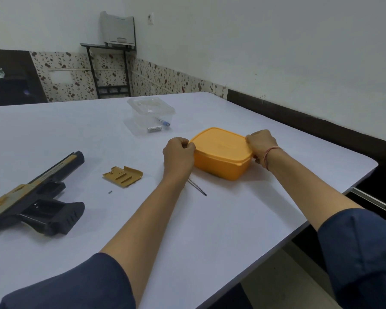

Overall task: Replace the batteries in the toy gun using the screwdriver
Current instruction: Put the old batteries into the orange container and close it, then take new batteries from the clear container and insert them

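An orange lidded box stands mid-table. My left hand grips its lid edge at the left corner; my right hand grips the lid edge on the right. The black and tan toy gun lies at the left with its grip compartment uncovered. Its tan battery cover lies beside it, with a tiny screw just in front. The screwdriver's metal shaft pokes out from under my left wrist; its handle is hidden.
A clear plastic container behind the orange box holds a battery and a pen-like item. The white table ends at a rounded corner on the right. A small printer stand is against the far wall.
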